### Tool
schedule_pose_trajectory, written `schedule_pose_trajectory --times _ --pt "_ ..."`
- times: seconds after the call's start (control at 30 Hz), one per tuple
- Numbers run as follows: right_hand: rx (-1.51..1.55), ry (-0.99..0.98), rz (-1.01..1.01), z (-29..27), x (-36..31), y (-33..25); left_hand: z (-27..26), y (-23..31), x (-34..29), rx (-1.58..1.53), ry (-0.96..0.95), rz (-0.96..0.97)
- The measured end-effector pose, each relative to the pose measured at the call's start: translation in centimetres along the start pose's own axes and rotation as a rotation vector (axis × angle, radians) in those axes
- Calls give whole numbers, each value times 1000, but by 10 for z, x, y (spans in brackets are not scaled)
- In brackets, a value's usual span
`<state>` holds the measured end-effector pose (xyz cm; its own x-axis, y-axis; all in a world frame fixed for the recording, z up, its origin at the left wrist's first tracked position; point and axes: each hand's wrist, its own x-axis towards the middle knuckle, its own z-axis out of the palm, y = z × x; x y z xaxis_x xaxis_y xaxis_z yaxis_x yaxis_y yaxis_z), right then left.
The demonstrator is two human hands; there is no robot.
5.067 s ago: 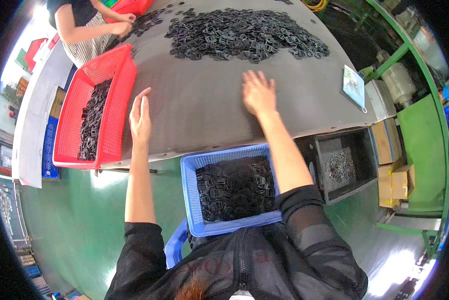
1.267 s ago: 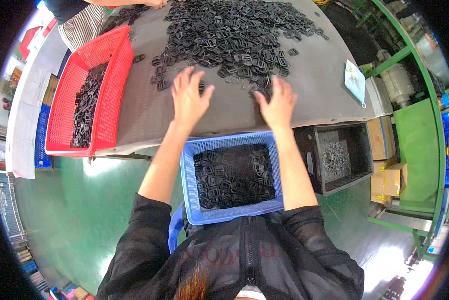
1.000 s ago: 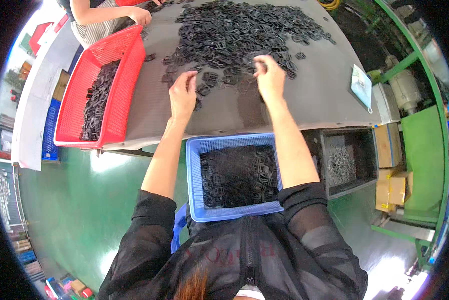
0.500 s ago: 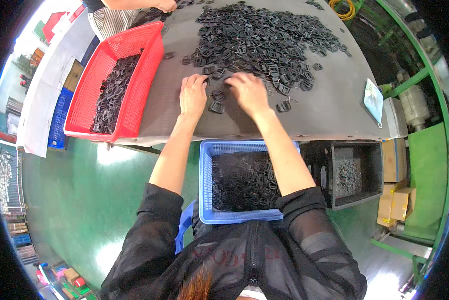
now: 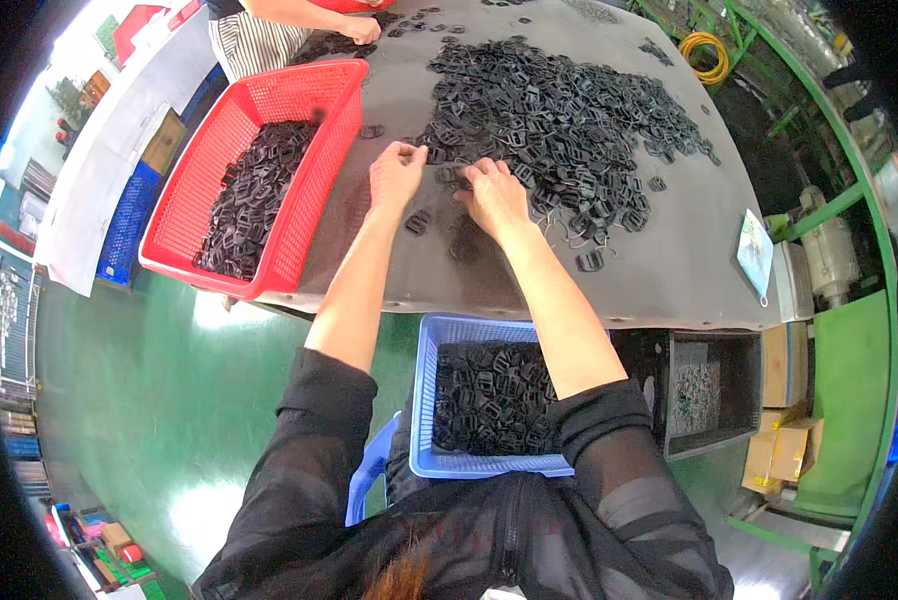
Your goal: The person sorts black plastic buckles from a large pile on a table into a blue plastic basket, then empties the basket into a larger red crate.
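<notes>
Black plastic buckles [image 5: 559,110] lie heaped on the grey-topped table [image 5: 354,245]. My left hand [image 5: 397,182] is closed at the heap's near left edge, thumb and forefinger pinched; what they hold, if anything, is too small to tell. Just to its right, my right hand [image 5: 497,200] has its fingers curled on a black buckle [image 5: 449,174]. Another buckle [image 5: 418,221] lies loose below the left hand. A blurred dark shape [image 5: 464,240] shows under my right hand, and a second dark blur [image 5: 318,115] is over the red basket [image 5: 314,215], which holds many black pieces.
A blue basket [image 5: 424,400] of buckles sits at my lap, below the table edge. Right of it stands a black crate [image 5: 714,445] with small pieces. A light-blue packet [image 5: 754,255] lies at the table's right edge. Another person's hand [image 5: 364,30] is at the far left.
The view has shifted, so the table sits lower. My right fingers have closed on a buckle. The dark blurs over the red basket and below my right hand are new.
</notes>
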<state>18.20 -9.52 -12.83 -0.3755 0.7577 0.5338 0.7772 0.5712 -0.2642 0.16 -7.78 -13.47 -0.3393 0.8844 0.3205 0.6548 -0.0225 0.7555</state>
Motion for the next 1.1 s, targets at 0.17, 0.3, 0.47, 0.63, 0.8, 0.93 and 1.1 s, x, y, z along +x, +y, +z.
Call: schedule_pose_trajectory --times 0.17,0.3,0.47,0.63,0.8,0.93,1.1 --pt "342 -54 248 -31 16 8 3 11 -2 223 -208 64" --pt "491 -256 424 -56 18 36 -9 10 -7 -26 -326 52" --pt "490 -243 531 -68 4 65 -49 10 -22 -1005 -592 -351" --pt "494 -168 634 -70 -17 88 -56 2 -29 -1178 -518 -501" --pt "609 -182 713 -94 -24 72 -66 7 -43 -822 -460 -429" --pt "685 -160 791 -107 -32 72 -68 13 -52 -638 -370 -393" --pt "757 -154 911 -117 -50 80 -65 51 -91 -789 -515 -319"
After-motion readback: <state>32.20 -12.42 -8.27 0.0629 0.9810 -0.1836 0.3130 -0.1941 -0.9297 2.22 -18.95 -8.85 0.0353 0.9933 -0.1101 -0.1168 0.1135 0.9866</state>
